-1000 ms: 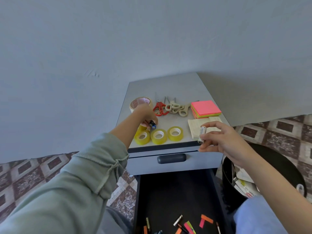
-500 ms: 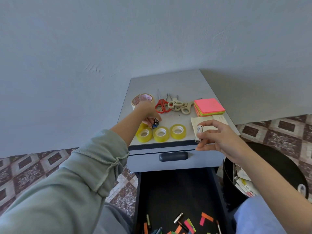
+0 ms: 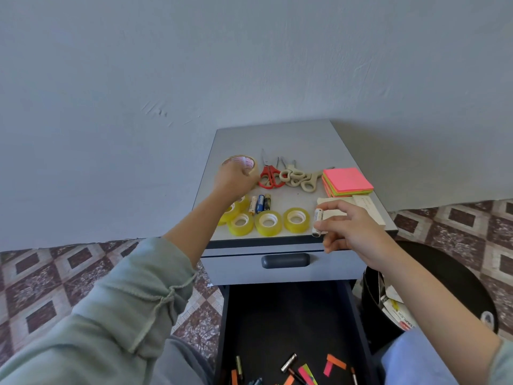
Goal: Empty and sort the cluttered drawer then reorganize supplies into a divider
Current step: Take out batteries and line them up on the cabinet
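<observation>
right hand pinches battery | left hand by tape roll (fingers hidden)

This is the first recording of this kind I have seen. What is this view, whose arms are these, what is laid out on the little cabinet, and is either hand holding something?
There is no machine here: a person wears a wide-angle camera on the head, looking down at their own two hands. The left hand is beside a brown tape roll, fingers hidden, so whether it holds anything cannot be told. The right hand pinches a white battery over the front edge of the grey cabinet top. On that top lie yellow tape rolls, three batteries, red scissors, beige scissors, a stack of neon sticky notes and pale paper slips. Below, the open drawer holds coloured paper tabs and a few other small things.
</observation>
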### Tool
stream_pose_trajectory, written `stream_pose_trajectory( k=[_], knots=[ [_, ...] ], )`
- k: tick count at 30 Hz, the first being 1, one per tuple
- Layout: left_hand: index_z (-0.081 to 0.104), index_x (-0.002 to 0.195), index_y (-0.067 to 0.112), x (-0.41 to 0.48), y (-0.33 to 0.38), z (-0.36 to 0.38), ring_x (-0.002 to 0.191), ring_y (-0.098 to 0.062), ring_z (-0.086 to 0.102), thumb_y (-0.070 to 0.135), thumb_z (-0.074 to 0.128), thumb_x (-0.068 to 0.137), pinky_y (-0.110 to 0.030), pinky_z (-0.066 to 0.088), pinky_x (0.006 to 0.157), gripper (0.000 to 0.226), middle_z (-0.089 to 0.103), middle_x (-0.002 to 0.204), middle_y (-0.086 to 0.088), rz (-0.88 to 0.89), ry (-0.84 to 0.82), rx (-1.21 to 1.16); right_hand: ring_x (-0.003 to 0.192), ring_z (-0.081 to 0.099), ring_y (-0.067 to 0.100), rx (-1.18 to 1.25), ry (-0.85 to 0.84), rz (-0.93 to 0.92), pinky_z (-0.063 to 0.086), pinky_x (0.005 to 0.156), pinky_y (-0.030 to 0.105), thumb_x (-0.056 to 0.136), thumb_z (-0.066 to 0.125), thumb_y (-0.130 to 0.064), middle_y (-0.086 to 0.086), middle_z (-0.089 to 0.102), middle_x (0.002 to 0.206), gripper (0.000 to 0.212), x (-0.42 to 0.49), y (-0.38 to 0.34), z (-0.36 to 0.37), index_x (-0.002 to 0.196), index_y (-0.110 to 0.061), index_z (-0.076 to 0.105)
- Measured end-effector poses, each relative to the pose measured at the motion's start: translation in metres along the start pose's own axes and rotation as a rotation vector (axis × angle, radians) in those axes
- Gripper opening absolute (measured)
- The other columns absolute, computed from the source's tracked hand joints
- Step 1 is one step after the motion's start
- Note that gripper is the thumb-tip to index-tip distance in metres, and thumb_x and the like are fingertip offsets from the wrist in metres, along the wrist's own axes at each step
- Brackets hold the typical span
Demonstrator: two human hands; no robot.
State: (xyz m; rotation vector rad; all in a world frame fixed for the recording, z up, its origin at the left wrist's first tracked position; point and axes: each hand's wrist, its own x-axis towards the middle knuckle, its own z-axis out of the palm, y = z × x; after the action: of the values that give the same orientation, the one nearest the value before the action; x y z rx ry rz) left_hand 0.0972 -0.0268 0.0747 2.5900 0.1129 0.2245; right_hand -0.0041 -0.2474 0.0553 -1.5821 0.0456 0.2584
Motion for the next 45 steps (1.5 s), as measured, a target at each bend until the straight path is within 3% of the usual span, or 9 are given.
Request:
stream_pose_trajectory(
  k=[5, 9, 14, 18, 23, 35, 41, 43, 45],
  knots=[
    [0.057, 0.121, 0.01, -0.04, -0.05, -0.006, 0.105, -0.01, 0.047, 0.04, 0.041, 0.097, -0.023, 0.033, 0.088, 0.042, 0.051, 0.119, -0.001, -0.036, 0.181, -0.579, 0.042, 0.041, 0.011, -0.131, 0.018, -0.027, 0.031, 0.036, 0.015, 0.082, 0.067, -0.003, 0.007, 0.064, 0.068, 0.027, 0.012, -0.01, 0.011, 0.106, -0.014, 0.06],
    [0.042, 0.136, 0.016, -0.052, -0.093, 0.007, 0.129, -0.016, 0.039, 0.046, 0.034, 0.098, -0.029, 0.028, 0.106, 0.049, 0.043, 0.139, -0.001, -0.119, 0.108, -0.712, 0.042, 0.039, 0.01, -0.24, 0.053, -0.06, 0.029, 0.036, 0.016, 0.08, 0.069, -0.004, 0.005, 0.061, 0.068, 0.03, 0.034, -0.024, 0.025, 0.106, -0.016, 0.061],
    [0.038, 0.138, 0.012, -0.055, -0.094, 0.011, 0.125, -0.018, 0.042, 0.041, 0.034, 0.099, -0.024, 0.03, 0.096, 0.048, 0.044, 0.14, -0.007, -0.069, 0.114, -0.632, 0.046, 0.043, 0.011, -0.483, 0.073, -0.096, 0.031, 0.034, 0.013, 0.078, 0.07, -0.004, 0.009, 0.062, 0.087, 0.037, 0.069, -0.038, 0.048, 0.113, -0.01, 0.059],
    [0.039, 0.136, 0.008, -0.054, -0.095, 0.013, 0.124, -0.019, 0.044, 0.036, 0.037, 0.099, -0.021, 0.03, 0.093, 0.047, 0.046, 0.139, -0.008, -0.031, 0.14, -0.567, 0.041, 0.049, 0.002, -0.737, -0.049, -0.021, 0.031, 0.035, 0.013, 0.081, 0.067, -0.003, 0.0, 0.057, 0.076, 0.029, 0.09, -0.043, 0.065, 0.109, -0.005, 0.062],
    [0.042, 0.133, 0.006, -0.051, -0.097, 0.016, 0.122, -0.021, 0.048, 0.035, 0.042, 0.097, -0.024, 0.035, 0.094, 0.046, 0.049, 0.136, -0.012, -0.001, 0.144, -0.53, 0.054, 0.047, 0.014, -0.975, -0.055, 0.023, 0.038, 0.045, 0.02, 0.079, 0.07, -0.009, 0.009, 0.062, 0.081, 0.027, 0.111, -0.037, 0.076, 0.104, 0.0, 0.068],
    [0.044, 0.131, 0.007, -0.053, -0.096, 0.016, 0.121, -0.021, 0.05, 0.036, 0.043, 0.097, -0.027, 0.038, 0.096, 0.045, 0.051, 0.134, -0.012, -0.008, 0.164, -0.515, 0.05, 0.05, 0.012, -0.939, 0.059, -0.058, 0.044, 0.054, 0.02, 0.084, 0.064, -0.003, 0.004, 0.064, 0.096, 0.019, 0.122, -0.027, 0.079, 0.101, -0.008, 0.072],
    [0.045, 0.13, 0.006, -0.053, -0.095, 0.015, 0.119, -0.022, 0.051, 0.036, 0.043, 0.097, -0.027, 0.038, 0.094, 0.045, 0.052, 0.132, -0.012, -0.012, 0.153, -0.502, 0.061, 0.056, 0.018, -0.863, 0.166, -0.106, 0.053, 0.067, 0.035, 0.083, 0.056, 0.004, 0.019, 0.068, 0.102, 0.017, 0.113, -0.023, 0.075, 0.088, 0.004, 0.072],
    [0.045, 0.13, 0.006, -0.054, -0.095, 0.014, 0.119, -0.022, 0.051, 0.036, 0.043, 0.097, -0.027, 0.038, 0.094, 0.045, 0.052, 0.131, -0.013, -0.021, 0.15, -0.5, 0.08, 0.059, 0.019, -0.807, 0.197, -0.143, 0.053, 0.081, 0.041, 0.082, 0.057, 0.002, 0.01, 0.069, 0.097, 0.016, 0.107, -0.024, 0.073, 0.073, -0.001, 0.071],
    [0.044, 0.131, 0.007, -0.054, -0.092, 0.012, 0.118, -0.02, 0.05, 0.038, 0.042, 0.097, -0.025, 0.037, 0.093, 0.046, 0.051, 0.132, -0.012, -0.048, 0.155, -0.521, 0.077, 0.055, 0.01, -0.638, 0.17, -0.174, 0.049, 0.08, 0.035, 0.082, 0.063, -0.002, -0.004, 0.063, 0.08, 0.023, 0.093, -0.029, 0.075, 0.062, -0.013, 0.063]
  ],
)
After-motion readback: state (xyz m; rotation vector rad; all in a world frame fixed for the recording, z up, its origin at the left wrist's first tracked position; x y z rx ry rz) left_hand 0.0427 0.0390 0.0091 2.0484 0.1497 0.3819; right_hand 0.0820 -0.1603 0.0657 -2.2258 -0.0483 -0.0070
